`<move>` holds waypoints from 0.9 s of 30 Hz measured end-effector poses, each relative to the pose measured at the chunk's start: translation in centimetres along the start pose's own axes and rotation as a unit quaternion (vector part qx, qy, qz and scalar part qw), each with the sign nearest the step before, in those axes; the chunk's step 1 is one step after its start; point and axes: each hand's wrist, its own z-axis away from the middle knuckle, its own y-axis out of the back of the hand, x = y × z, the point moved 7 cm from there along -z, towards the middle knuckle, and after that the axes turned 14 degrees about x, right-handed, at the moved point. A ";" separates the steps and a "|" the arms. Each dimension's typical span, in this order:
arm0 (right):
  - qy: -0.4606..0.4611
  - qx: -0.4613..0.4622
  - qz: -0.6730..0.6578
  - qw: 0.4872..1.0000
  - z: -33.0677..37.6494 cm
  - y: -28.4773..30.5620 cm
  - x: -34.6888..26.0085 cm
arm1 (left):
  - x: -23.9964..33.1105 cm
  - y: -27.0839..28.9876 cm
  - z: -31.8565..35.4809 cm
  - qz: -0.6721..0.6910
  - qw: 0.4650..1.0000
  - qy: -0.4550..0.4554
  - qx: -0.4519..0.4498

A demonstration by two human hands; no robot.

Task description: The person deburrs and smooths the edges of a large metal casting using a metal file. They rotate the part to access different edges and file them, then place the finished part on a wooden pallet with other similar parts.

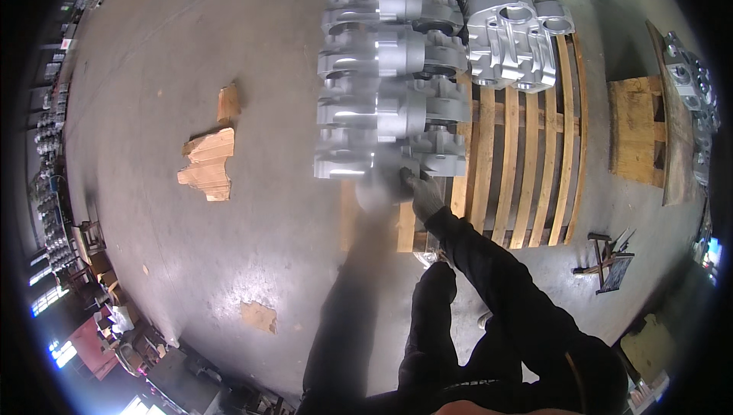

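A row of silver metal castings (389, 71) lies stacked along the left side of a wooden pallet (527, 163). My right hand (422, 193), in a dark glove with a black sleeve, grips the lower edge of the nearest casting (359, 157). My left hand (376, 190) is a grey motion blur just left of it, at that casting's near end; its grip cannot be made out. A bulkier casting (508, 37) sits at the pallet's far end.
Broken wood pieces (208, 164) and a smaller scrap (228, 102) lie on the concrete floor to the left. A flat brown scrap (259, 316) lies nearer. A second wooden pallet (636, 129), more castings (691, 79) and a small metal stand (607, 261) are at the right.
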 end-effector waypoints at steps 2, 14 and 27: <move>-0.002 0.002 -0.012 1.000 0.6 -0.4 -0.9 | -0.6 -0.8 -0.2 -0.044 0.999 -0.013 -0.020; 0.453 0.045 0.486 0.746 9.1 8.2 -0.8 | 1.2 12.0 8.1 0.043 0.989 0.108 -0.093; -0.079 0.352 0.063 0.931 48.5 67.4 24.3 | -8.0 34.2 44.6 -0.104 0.942 0.169 -0.271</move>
